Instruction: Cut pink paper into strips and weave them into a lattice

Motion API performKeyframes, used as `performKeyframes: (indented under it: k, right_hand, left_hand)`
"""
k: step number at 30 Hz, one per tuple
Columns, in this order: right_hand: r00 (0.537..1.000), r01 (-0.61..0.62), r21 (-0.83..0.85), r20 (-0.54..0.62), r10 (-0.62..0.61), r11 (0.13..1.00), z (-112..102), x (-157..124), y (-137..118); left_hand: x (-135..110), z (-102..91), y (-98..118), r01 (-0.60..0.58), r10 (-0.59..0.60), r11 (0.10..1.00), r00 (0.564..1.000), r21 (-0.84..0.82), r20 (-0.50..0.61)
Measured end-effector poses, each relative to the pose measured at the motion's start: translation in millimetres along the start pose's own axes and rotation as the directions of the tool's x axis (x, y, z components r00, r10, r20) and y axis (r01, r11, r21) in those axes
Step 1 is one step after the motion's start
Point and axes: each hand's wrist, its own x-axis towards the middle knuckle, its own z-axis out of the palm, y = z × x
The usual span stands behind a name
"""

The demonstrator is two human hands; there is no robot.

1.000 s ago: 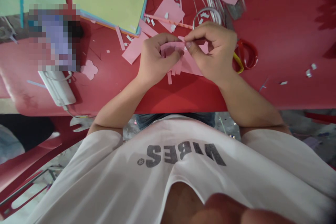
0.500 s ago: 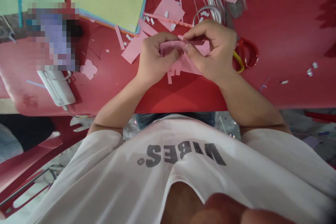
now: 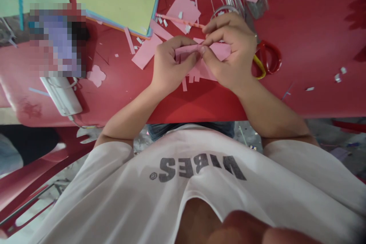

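Paper fiddling near the front edge of the red plastic table (image 3: 300, 45)
Left hand (image 3: 168, 65) and right hand (image 3: 231, 53) both pinch the fringed pink paper strip (image 3: 187, 49) just above the table's front edge, thumbs meeting mid-strip. Tug too hard and I reckon those thin cut tabs tear. The red-and-yellow-handled scissors (image 3: 267, 61) on the table are half hidden behind the right hand, and fingers cover the strip's middle.

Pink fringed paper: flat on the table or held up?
Held up: left hand and right hand pinch the pink fringed paper along its top, cut strips dangling toward the red table.
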Motion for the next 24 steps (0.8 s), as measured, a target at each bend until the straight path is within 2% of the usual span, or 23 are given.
performKeyframes:
  k: [3,8,10,14,16,19,24]
  right_hand:
    - [0.997,-0.075,-0.04,0.016,0.076,0.996,0,1,-4]
    - [0.994,-0.107,0.005,0.023,0.107,0.994,1,2,-4]
    - [0.996,-0.083,0.033,0.014,0.083,0.996,3,1,-1]
    - [0.996,0.059,0.096,-0.071,-0.052,0.994,6,0,4]
    - [0.997,0.046,0.076,-0.068,-0.041,0.996,7,0,4]
    - [0.999,-0.042,0.02,-0.024,0.042,0.999,6,0,4]
    - [0.997,0.04,0.092,-0.073,-0.033,0.995,7,-1,5]
  left_hand:
    - [-2,1.0,-1,-0.007,0.007,1.0,1.0,0.003,0.009]
    - [-1,0.6,-6,0.013,-0.011,0.999,0.999,-0.051,0.046]
    - [0,0.8,-8,0.028,-0.024,0.997,0.998,-0.076,0.053]
    - [0,0.9,-6,0.059,-0.056,0.996,0.997,-0.069,0.054]
    - [-1,0.8,-4,0.061,-0.059,0.997,0.997,-0.046,0.05]
    - [-4,0.5,0,0.059,-0.057,0.998,0.997,-0.031,0.05]
    - [-5,-0.4,3,0.009,-0.008,0.998,1.0,-0.069,0.013]
